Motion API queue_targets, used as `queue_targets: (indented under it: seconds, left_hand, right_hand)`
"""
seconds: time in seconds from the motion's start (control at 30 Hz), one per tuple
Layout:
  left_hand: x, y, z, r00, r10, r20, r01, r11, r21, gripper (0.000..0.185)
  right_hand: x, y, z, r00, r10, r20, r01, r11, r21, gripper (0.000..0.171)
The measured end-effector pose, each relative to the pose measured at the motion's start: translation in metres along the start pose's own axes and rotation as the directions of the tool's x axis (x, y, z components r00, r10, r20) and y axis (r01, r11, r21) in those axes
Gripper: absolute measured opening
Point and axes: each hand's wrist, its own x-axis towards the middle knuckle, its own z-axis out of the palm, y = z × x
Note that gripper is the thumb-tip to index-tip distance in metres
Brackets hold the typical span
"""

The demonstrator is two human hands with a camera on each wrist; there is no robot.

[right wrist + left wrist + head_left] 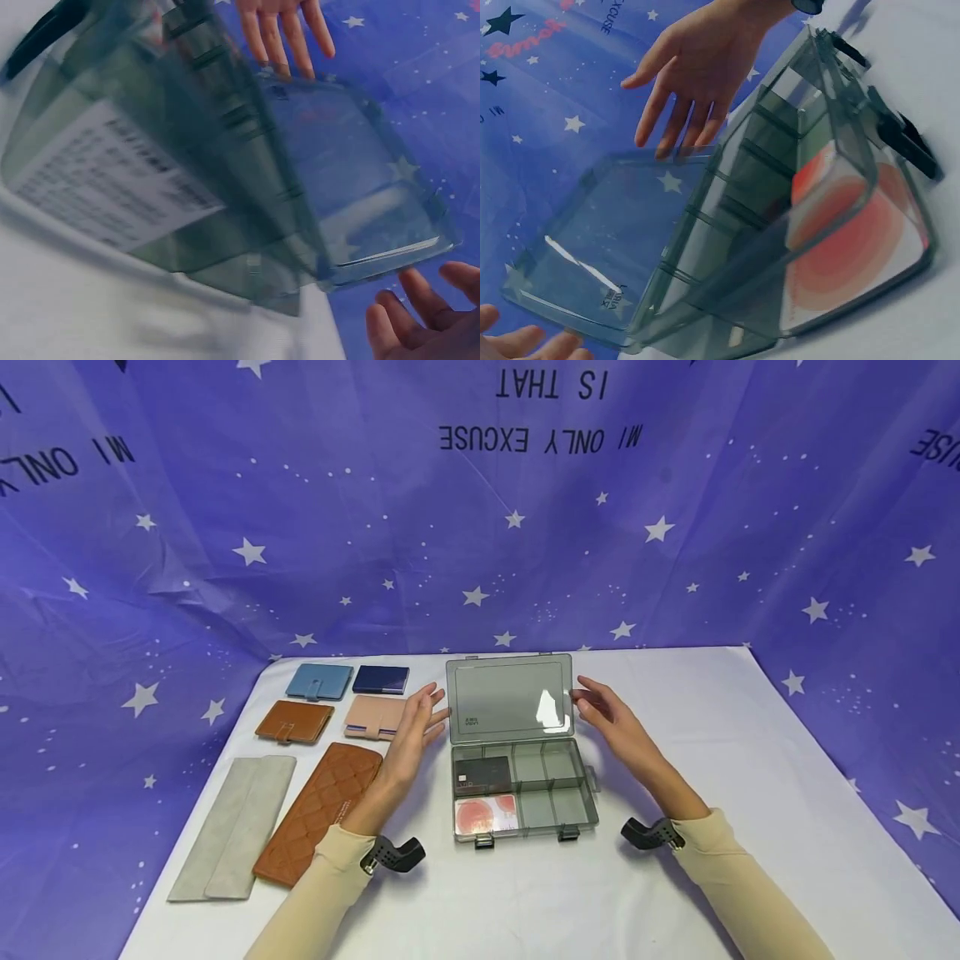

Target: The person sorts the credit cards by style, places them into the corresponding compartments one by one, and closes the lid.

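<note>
A translucent grey compartment box [536,810] stands on the white table with its lid [502,693] raised at the back. In its left compartments are a black card [483,775] and, in front of that, a white card with red circles [486,815]. My left hand [405,743] is at the lid's left edge, fingers extended and fingertips right by the rim. On the other side my right hand [618,727] has its fingertips close to the lid's right edge, fingers loosely bent. Neither hand grips anything. In the right wrist view a printed label [112,180] shows on the box.
Left of the box lie a blue wallet [318,681], a navy card case [381,679], a brown wallet [294,722] and a pink wallet [371,714]. Nearer are a long woven brown wallet [315,818] and a grey one [232,827], the former partly behind my left arm. A starry purple cloth [562,568] hangs behind.
</note>
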Motion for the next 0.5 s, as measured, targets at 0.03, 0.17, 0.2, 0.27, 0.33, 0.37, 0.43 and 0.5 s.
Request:
queue_targets:
  seconds: [0.03, 0.17, 0.2, 0.27, 0.33, 0.37, 0.43, 0.5]
  left_hand:
    - [-0.001, 0.002, 0.000, 1.000, 0.023, 0.008, -0.023, 1.000, 0.012, 0.066]
    - [-0.006, 0.014, -0.001, 0.988, 0.140, 0.070, -0.144, 0.988, 0.063, 0.061]
    - [-0.009, 0.019, -0.001, 0.980, 0.171, 0.103, -0.181, 0.979, 0.090, 0.060]
    - [-0.016, 0.027, -0.001, 0.958, 0.222, 0.181, -0.251, 0.956, 0.155, 0.058]
    - [-0.025, 0.033, 0.000, 0.929, 0.254, 0.269, -0.317, 0.921, 0.227, 0.058]
    - [-0.030, 0.036, 0.000, 0.914, 0.262, 0.309, -0.349, 0.898, 0.270, 0.059]
    - [-0.041, 0.036, 0.000, 0.887, 0.266, 0.377, -0.401, 0.849, 0.344, 0.061]
    - [-0.050, 0.033, -0.001, 0.867, 0.251, 0.431, -0.433, 0.808, 0.399, 0.063]
  right_hand:
    - [-0.001, -0.002, -0.002, 1.000, -0.013, 0.001, 0.013, 1.000, -0.009, 0.057]
    - [-0.007, -0.016, -0.010, 0.996, -0.092, 0.019, 0.093, 0.993, -0.066, 0.052]
    - [-0.010, -0.021, -0.011, 0.993, -0.117, 0.025, 0.118, 0.989, -0.086, 0.050]
    - [-0.017, -0.029, -0.013, 0.984, -0.175, 0.047, 0.179, 0.978, -0.107, 0.046]
    - [-0.026, -0.036, -0.013, 0.967, -0.240, 0.083, 0.250, 0.958, -0.143, 0.041]
    - [-0.031, -0.038, -0.013, 0.955, -0.277, 0.111, 0.292, 0.942, -0.165, 0.040]
    - [-0.041, -0.041, -0.011, 0.921, -0.345, 0.181, 0.381, 0.896, -0.228, 0.038]
    - [-0.051, -0.040, -0.007, 0.884, -0.390, 0.258, 0.457, 0.840, -0.294, 0.039]
